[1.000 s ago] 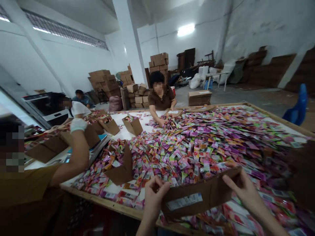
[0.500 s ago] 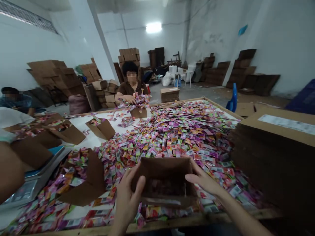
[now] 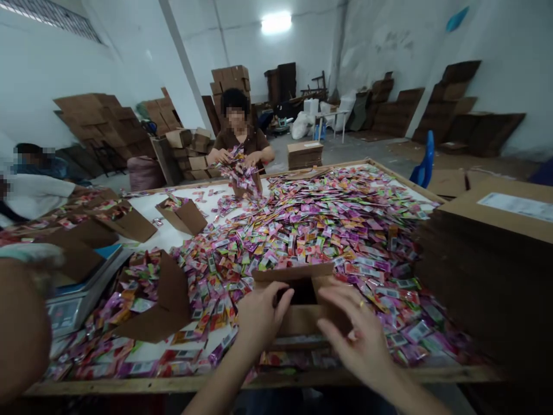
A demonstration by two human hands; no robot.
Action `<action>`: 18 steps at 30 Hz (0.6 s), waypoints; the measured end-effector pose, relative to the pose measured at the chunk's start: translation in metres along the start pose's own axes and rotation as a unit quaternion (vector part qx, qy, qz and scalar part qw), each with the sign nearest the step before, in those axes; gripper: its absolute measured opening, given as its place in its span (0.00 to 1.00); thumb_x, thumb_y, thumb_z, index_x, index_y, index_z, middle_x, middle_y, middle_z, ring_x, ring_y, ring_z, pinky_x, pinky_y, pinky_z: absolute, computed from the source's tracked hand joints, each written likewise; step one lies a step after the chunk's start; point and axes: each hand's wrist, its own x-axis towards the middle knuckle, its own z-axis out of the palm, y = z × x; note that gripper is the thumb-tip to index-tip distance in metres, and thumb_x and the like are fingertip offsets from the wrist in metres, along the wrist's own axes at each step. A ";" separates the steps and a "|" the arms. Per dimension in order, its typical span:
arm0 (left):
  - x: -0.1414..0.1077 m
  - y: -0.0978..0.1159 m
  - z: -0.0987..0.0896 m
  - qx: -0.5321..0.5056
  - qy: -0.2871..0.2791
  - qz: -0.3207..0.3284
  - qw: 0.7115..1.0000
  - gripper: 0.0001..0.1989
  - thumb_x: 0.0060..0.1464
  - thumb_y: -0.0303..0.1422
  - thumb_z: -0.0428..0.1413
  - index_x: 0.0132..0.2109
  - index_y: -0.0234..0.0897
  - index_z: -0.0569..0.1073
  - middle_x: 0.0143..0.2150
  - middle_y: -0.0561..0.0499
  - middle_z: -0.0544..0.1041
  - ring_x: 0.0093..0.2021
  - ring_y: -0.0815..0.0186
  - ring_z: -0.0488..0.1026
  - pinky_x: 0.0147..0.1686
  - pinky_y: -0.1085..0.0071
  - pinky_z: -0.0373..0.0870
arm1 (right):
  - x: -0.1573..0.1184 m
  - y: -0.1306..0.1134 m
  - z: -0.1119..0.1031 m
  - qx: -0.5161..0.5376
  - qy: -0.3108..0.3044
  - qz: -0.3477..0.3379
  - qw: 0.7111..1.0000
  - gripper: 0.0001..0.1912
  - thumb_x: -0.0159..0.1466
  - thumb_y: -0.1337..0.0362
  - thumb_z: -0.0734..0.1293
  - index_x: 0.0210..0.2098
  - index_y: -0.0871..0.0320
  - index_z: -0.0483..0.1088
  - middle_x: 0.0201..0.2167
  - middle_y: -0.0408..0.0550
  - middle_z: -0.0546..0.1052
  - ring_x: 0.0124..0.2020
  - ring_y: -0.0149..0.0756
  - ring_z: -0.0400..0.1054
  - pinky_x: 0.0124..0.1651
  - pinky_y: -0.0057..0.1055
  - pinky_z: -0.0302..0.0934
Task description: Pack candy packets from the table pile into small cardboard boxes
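Observation:
A brown cardboard box (image 3: 298, 320) stands open at the near edge of the table, among small printed sachets (image 3: 276, 242). My left hand (image 3: 261, 317) is at the box's left side, its fingers curled over the rim and the thumb pointing into the opening. On the right side, my right hand (image 3: 360, 331) has its fingers and thumb spread apart against the box's edge; a ring shows on one finger. The inside of the box is dark, so its contents cannot be made out.
Left of me, an open box of sachets (image 3: 166, 300) sits beside a scale (image 3: 71, 311), with another person's arm (image 3: 21, 328) close by. A large carton (image 3: 488, 259) stands at right. Across the table a co-worker (image 3: 239, 135) handles sachets over a box.
My hands have shifted inward over the box, and its opening looks narrower. The right fingers have spread. Across the table, the co-worker has lifted a bunch of sachets with both hands.

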 end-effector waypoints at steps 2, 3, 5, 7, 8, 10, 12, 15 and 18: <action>0.003 0.003 0.011 0.014 -0.032 -0.017 0.999 0.17 0.61 0.41 0.44 0.44 0.45 0.76 0.35 0.49 0.81 0.35 0.59 0.77 0.32 0.67 0.66 | -0.013 -0.012 0.012 -0.064 -0.057 -0.085 0.993 0.20 0.61 0.65 0.65 0.53 0.53 0.66 0.47 0.50 0.73 0.55 0.40 0.62 0.56 0.37 0.62; 0.003 0.003 0.016 0.016 -0.030 -0.020 0.999 0.17 0.61 0.40 0.44 0.45 0.44 0.76 0.36 0.49 0.80 0.34 0.59 0.77 0.31 0.67 0.66 | -0.019 -0.014 0.020 -0.091 -0.074 -0.109 0.987 0.20 0.62 0.65 0.64 0.54 0.56 0.66 0.47 0.51 0.73 0.54 0.41 0.63 0.54 0.37 0.63; -0.001 0.000 0.022 0.007 0.033 0.007 0.999 0.15 0.61 0.36 0.45 0.47 0.42 0.75 0.38 0.47 0.80 0.38 0.60 0.75 0.37 0.65 0.67 | -0.030 -0.013 0.037 -0.144 -0.077 -0.136 0.977 0.20 0.62 0.66 0.62 0.54 0.60 0.66 0.46 0.55 0.73 0.51 0.43 0.66 0.50 0.39 0.65; -0.002 -0.003 0.017 0.004 0.149 0.082 0.985 0.14 0.59 0.31 0.47 0.47 0.43 0.75 0.39 0.48 0.79 0.43 0.59 0.72 0.45 0.62 0.64 | -0.038 -0.007 0.049 -0.184 -0.059 -0.149 0.970 0.19 0.63 0.64 0.61 0.53 0.63 0.66 0.44 0.56 0.74 0.47 0.44 0.67 0.46 0.40 0.65; 0.000 -0.003 0.009 0.004 0.210 0.122 0.970 0.14 0.58 0.30 0.47 0.45 0.44 0.76 0.39 0.48 0.79 0.45 0.58 0.71 0.48 0.59 0.62 | -0.041 -0.004 0.053 -0.199 -0.055 -0.148 0.967 0.20 0.64 0.62 0.61 0.53 0.63 0.65 0.44 0.56 0.74 0.45 0.44 0.68 0.44 0.40 0.65; 0.015 0.001 -0.011 -0.004 0.288 0.166 0.943 0.12 0.58 0.32 0.48 0.42 0.45 0.77 0.38 0.49 0.79 0.45 0.57 0.69 0.49 0.57 0.59 | -0.042 0.000 0.059 -0.224 -0.059 -0.133 0.964 0.21 0.64 0.58 0.62 0.53 0.64 0.65 0.42 0.56 0.75 0.41 0.43 0.68 0.39 0.38 0.64; 0.043 0.012 -0.032 -0.035 0.271 0.159 0.949 0.13 0.59 0.34 0.46 0.41 0.41 0.76 0.39 0.47 0.78 0.44 0.58 0.70 0.47 0.60 0.60 | -0.041 0.001 0.061 -0.243 -0.056 -0.128 0.960 0.21 0.62 0.56 0.65 0.50 0.62 0.68 0.39 0.55 0.75 0.36 0.41 0.67 0.35 0.36 0.61; 0.084 0.031 -0.039 -0.027 0.015 0.163 0.986 0.20 0.61 0.40 0.40 0.42 0.35 0.74 0.43 0.43 0.78 0.43 0.59 0.72 0.44 0.64 0.63 | -0.038 0.003 0.063 -0.252 -0.048 -0.150 0.955 0.17 0.61 0.55 0.67 0.44 0.60 0.71 0.32 0.51 0.75 0.30 0.37 0.65 0.31 0.34 0.57; 0.092 0.041 -0.016 -0.003 -0.219 0.188 0.957 0.26 0.60 0.47 0.40 0.39 0.35 0.76 0.42 0.41 0.79 0.39 0.59 0.75 0.37 0.68 0.66 | -0.037 0.007 0.063 -0.242 -0.038 -0.171 0.954 0.14 0.64 0.55 0.64 0.39 0.60 0.72 0.29 0.49 0.73 0.29 0.35 0.63 0.30 0.33 0.54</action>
